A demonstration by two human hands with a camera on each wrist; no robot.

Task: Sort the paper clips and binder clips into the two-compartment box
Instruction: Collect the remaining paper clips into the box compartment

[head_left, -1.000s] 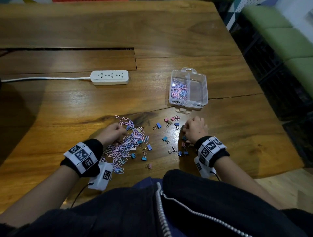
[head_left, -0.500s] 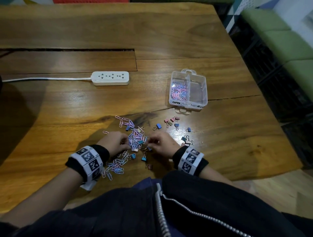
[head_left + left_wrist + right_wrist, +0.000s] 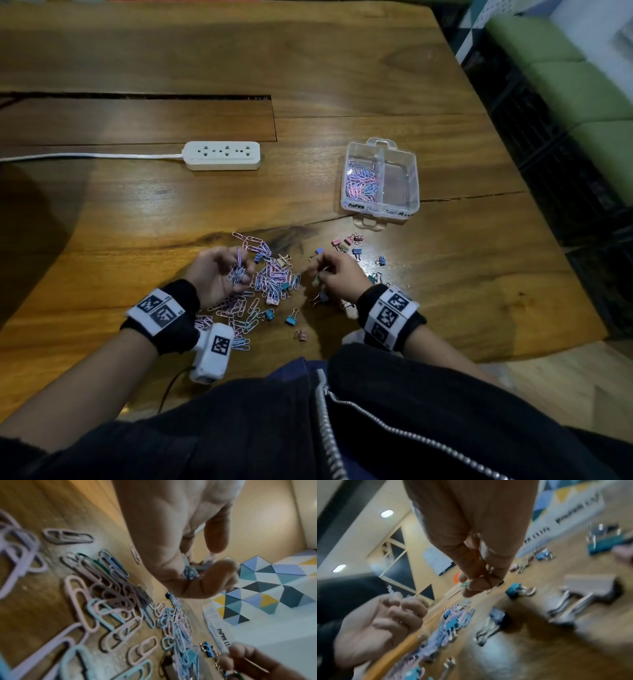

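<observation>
My left hand (image 3: 239, 270) is raised a little above the table, palm turned up, fingers curled round a bunch of blue and pink paper clips (image 3: 190, 572). A loose pile of paper clips (image 3: 270, 281) lies just right of it. Beside that pile my right hand (image 3: 320, 274) pinches a small green binder clip (image 3: 464, 584). More binder clips (image 3: 356, 253) are scattered to the right and near the table's front. The clear two-compartment box (image 3: 412, 171) stands further back; its left compartment holds paper clips (image 3: 361, 183), and its right one looks bare.
A white power strip (image 3: 222, 156) with its cord lies at the back left, in front of a long slot (image 3: 137, 97) in the wooden table. The table's right edge (image 3: 534, 192) drops off beside a green bench (image 3: 582, 85).
My right hand came left from the binder clips on the right to the pile's edge and picked up a clip. My left hand lifted off the pile, holding paper clips.
</observation>
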